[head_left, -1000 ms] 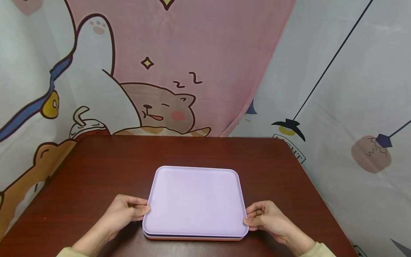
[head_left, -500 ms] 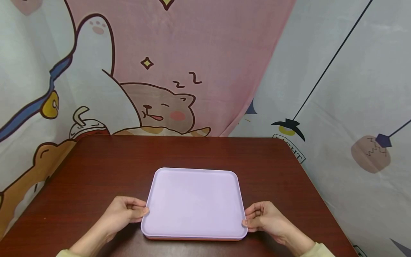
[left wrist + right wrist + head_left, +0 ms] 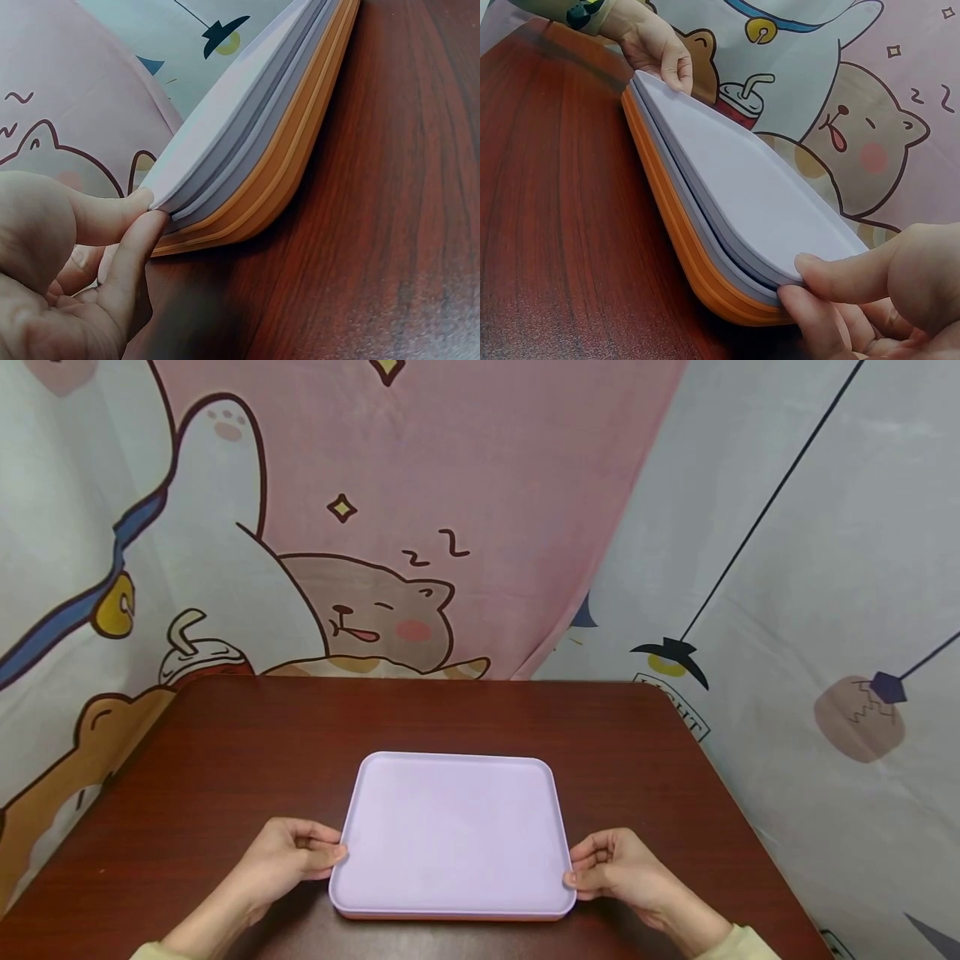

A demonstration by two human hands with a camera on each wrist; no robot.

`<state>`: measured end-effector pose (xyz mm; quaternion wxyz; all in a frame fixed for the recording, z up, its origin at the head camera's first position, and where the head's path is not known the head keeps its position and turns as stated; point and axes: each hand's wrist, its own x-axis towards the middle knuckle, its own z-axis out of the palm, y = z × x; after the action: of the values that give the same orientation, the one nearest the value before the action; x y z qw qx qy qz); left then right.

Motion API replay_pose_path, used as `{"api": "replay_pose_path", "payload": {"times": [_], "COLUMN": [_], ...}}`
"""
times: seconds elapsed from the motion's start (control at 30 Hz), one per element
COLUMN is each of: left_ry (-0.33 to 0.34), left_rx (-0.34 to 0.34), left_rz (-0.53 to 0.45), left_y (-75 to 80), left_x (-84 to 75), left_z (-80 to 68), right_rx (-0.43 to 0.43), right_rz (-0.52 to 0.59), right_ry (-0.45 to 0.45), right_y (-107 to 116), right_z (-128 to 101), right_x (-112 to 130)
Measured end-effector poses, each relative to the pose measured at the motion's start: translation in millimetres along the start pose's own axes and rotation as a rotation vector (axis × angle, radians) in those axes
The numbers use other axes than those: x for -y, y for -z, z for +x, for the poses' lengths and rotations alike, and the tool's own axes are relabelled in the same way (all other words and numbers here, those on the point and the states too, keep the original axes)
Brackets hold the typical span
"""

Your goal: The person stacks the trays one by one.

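A lilac rectangular tray [image 3: 453,835] with rounded corners and a low rim lies on top of a stack in the head view. Beneath it, the left wrist view shows another lilac tray edge [image 3: 259,124] and orange trays [image 3: 259,206] at the bottom. My left hand [image 3: 288,852] pinches the top tray's left rim, thumb above and fingers at the side. On the opposite rim, my right hand [image 3: 618,870] pinches the tray the same way. In the right wrist view, a narrow dark gap shows under the top tray near the right fingers [image 3: 810,315].
The stack stands on a dark reddish-brown wooden table [image 3: 247,752] near its front. A printed curtain [image 3: 525,485] with cartoon animals hangs right behind the table and along both sides.
The top tray has come down slightly and toward me, a little to the left, closing the dark gap along the front edge. Both hands moved with it, keeping their grip.
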<state>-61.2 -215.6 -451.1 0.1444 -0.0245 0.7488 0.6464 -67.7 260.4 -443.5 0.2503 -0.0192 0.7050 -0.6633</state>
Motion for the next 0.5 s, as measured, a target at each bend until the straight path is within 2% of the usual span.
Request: {"api": "replay_pose_path", "payload": {"times": [0.37, 0.5], "left_ry": [-0.006, 0.003], "left_rx": [0.004, -0.052], "left_rz": [-0.021, -0.024], "left_y": [1.2, 0.8], "left_x": [0.3, -3.4], "left_z": [1.5, 3.4], "right_rx": [-0.020, -0.046], "right_rz": [-0.017, -0.015], "right_ry": [0.013, 0.032], "right_y": [1.1, 3.0], "right_z": [3.4, 4.6], "right_x": [-2.2, -0.6]}}
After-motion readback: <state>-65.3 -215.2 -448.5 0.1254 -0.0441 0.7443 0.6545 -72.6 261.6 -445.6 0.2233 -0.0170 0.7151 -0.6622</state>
